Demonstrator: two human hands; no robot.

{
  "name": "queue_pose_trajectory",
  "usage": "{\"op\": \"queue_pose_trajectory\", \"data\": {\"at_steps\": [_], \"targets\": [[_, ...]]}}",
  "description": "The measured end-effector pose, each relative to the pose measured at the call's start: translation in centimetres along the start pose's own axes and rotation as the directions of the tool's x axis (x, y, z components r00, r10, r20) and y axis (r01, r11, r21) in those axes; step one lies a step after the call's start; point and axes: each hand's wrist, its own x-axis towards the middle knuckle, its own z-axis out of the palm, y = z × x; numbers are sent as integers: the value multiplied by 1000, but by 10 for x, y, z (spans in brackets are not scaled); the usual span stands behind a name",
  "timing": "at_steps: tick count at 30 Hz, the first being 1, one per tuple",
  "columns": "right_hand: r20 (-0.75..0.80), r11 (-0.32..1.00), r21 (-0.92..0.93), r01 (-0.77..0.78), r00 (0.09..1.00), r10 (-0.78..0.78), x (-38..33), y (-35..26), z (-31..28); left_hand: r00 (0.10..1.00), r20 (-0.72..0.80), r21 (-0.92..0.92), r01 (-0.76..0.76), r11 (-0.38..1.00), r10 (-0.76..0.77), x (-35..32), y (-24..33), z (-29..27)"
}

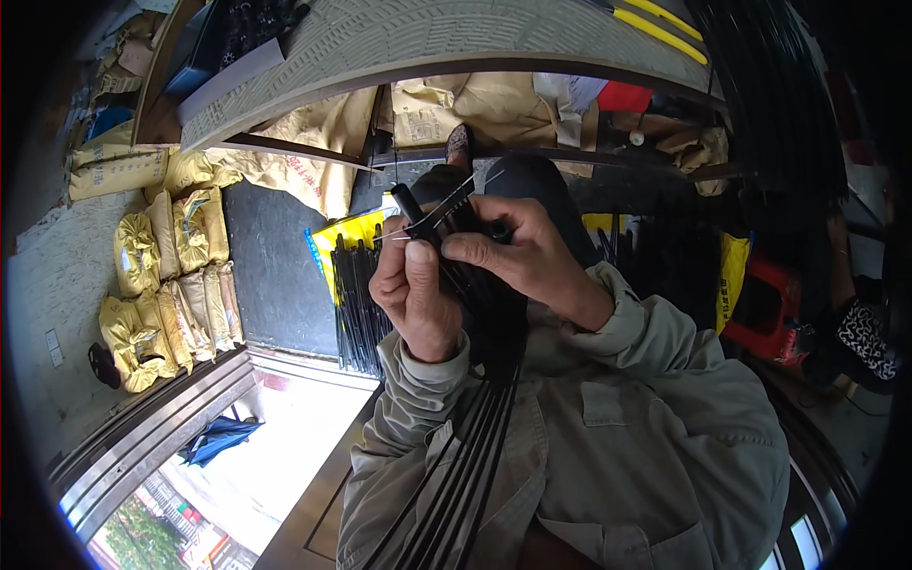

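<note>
In front of my lap, both hands are closed on a black umbrella frame [405, 201], as it appears, with a dark shaft and thin ribs. My left hand [418, 299] pinches a thin, pale wire at the frame's hub between thumb and forefinger. Beside it, my right hand [518, 249] grips the black parts, its thumb pressing toward the hub. One toothed black strip [445, 207] sticks up between the hands. Several long black ribs [465, 465] trail down over my shirt. The fingers hide much of the hub.
Bundles of black rods [356, 304] stand on yellow sacking left of my knees. A patterned tabletop [456, 43] lies ahead, with yellow-handled pliers [660, 36]. Stacked yellow sacks [138, 252] line the left wall. A red stool [765, 309] and another person's leg [841, 256] are at right.
</note>
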Motion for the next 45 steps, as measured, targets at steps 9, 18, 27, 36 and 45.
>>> {"op": "queue_pose_trajectory", "data": {"at_steps": [9,18,27,36,45], "targets": [[-410,872,-159,463,772,-485,41,-63,-45,970,-16,-284,227,932,-241,4,12,29],[393,848,-517,115,912,116,71,-95,-9,955,-8,-478,256,840,-296,2,13,22],[384,860,-494,129,919,84,65,-85,-19,944,-93,-403,255,879,-316,-4,21,32],[396,840,-526,134,912,102,74,-85,-17,933,-114,-380,277,882,-342,3,22,31],[490,899,-394,190,871,30,78,-77,-17,942,-118,-366,253,895,-315,4,17,26]]}}
